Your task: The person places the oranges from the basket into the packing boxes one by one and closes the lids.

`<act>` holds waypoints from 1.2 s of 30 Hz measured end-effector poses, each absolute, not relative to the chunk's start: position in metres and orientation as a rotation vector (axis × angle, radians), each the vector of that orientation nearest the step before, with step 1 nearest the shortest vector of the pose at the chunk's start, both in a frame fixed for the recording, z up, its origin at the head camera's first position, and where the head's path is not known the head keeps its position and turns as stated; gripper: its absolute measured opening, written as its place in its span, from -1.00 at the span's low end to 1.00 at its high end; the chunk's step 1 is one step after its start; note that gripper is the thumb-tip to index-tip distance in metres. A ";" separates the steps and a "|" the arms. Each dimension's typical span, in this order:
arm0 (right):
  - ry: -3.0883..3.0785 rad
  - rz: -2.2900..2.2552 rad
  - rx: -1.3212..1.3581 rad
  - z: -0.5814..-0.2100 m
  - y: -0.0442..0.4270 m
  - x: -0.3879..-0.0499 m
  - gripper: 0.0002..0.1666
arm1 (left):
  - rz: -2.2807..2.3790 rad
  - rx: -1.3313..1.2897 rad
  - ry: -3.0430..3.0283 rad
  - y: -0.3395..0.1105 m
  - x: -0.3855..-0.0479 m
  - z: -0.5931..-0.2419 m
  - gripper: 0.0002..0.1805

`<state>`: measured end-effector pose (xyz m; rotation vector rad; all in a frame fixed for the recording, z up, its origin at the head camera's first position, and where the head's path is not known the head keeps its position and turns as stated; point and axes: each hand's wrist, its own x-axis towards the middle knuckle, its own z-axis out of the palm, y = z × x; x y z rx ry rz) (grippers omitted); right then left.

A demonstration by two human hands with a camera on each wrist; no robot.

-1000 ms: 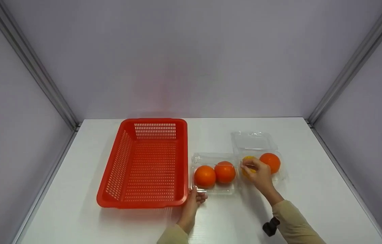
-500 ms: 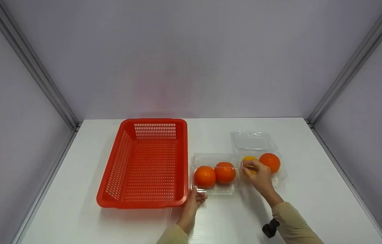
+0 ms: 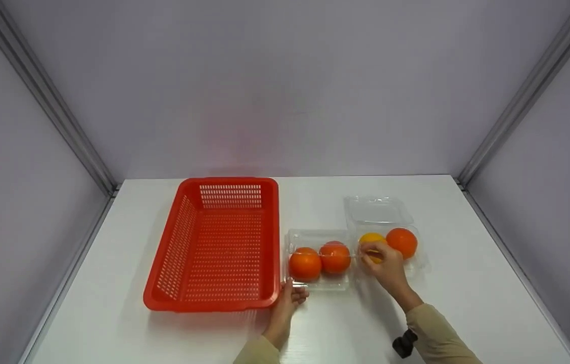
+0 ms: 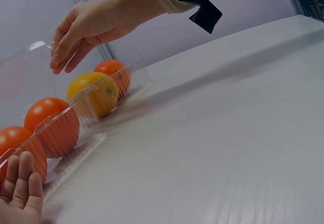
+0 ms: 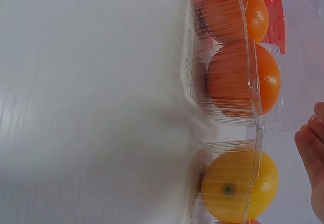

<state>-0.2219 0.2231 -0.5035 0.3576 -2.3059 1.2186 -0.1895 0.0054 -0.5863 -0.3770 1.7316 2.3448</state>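
Red perforated plastic basket [image 3: 211,305]: far left on the white table, nothing in hand from it. Left hand [image 3: 286,303]: fingers loose and extended at the front-left corner of the first clear plastic box [image 3: 328,286]; looks like steadying, can't tell how firm the contact is. That box: two round orange fruits [image 3: 305,264] [image 3: 335,260] side by side, loading looks done. Its clear plastic lid [image 3: 315,239] is tilted over them, not down. Right hand [image 3: 385,263]: fingertips pinch the lid's right front edge.

Further right, second clear plastic box [image 3: 412,266]: round yellow fruit [image 4: 96,90] plus a deeper-orange round one [image 3: 402,242] inside. Its hinged clear lid [image 3: 377,210] lies folded back.

My read: part-way. Both boxes hold fruit; neither lid is shut. Left to do: press the first lid down, then probably close the second.
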 end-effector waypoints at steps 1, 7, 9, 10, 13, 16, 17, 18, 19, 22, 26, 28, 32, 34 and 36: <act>-2.312 1.220 0.361 -0.506 0.224 -0.223 -0.82 | 2.350 -0.378 1.725 0.005 -0.189 -0.586 -0.56; -2.344 1.196 0.384 -0.528 0.236 -0.231 -0.78 | 2.366 -0.390 1.709 0.006 -0.188 -0.584 -0.58; -2.346 1.161 0.403 -0.533 0.239 -0.233 -0.76 | 2.366 -0.395 1.707 0.006 -0.188 -0.584 -0.59; -2.341 1.147 0.419 -0.535 0.240 -0.233 -0.75 | 2.364 -0.397 1.704 0.006 -0.188 -0.583 -0.59; -2.318 1.100 0.473 -0.538 0.243 -0.234 -0.73 | 2.352 -0.391 1.699 0.006 -0.188 -0.583 -0.59; -2.307 1.067 0.506 -0.540 0.245 -0.233 -0.71 | 2.342 -0.385 1.694 0.005 -0.188 -0.583 -0.60; -2.311 1.060 0.508 -0.540 0.245 -0.232 -0.71 | 2.341 -0.386 1.690 0.005 -0.188 -0.583 -0.60; -2.320 1.050 0.506 -0.540 0.246 -0.231 -0.71 | 2.339 -0.390 1.683 0.005 -0.188 -0.583 -0.60; -2.329 1.038 0.507 -0.540 0.246 -0.230 -0.71 | 2.339 -0.394 1.675 0.005 -0.187 -0.583 -0.59; -2.367 1.008 0.504 -0.540 0.246 -0.228 -0.70 | 2.347 -0.410 1.643 0.004 -0.186 -0.580 -0.57; -2.382 1.010 0.527 -0.543 0.247 -0.227 -0.70 | 2.369 -0.429 1.620 0.005 -0.186 -0.578 -0.58; -2.355 1.006 0.563 -0.546 0.248 -0.228 -0.69 | 2.372 -0.436 1.631 0.005 -0.186 -0.578 -0.61; -2.289 0.942 0.641 -0.552 0.250 -0.230 -0.67 | 2.369 -0.437 1.676 0.006 -0.187 -0.578 -0.65; -2.274 0.922 0.663 -0.554 0.250 -0.230 -0.66 | 2.362 -0.436 1.703 0.006 -0.187 -0.578 -0.65; -2.286 0.934 0.655 -0.555 0.250 -0.229 -0.65 | 2.367 -0.439 1.707 0.006 -0.186 -0.578 -0.66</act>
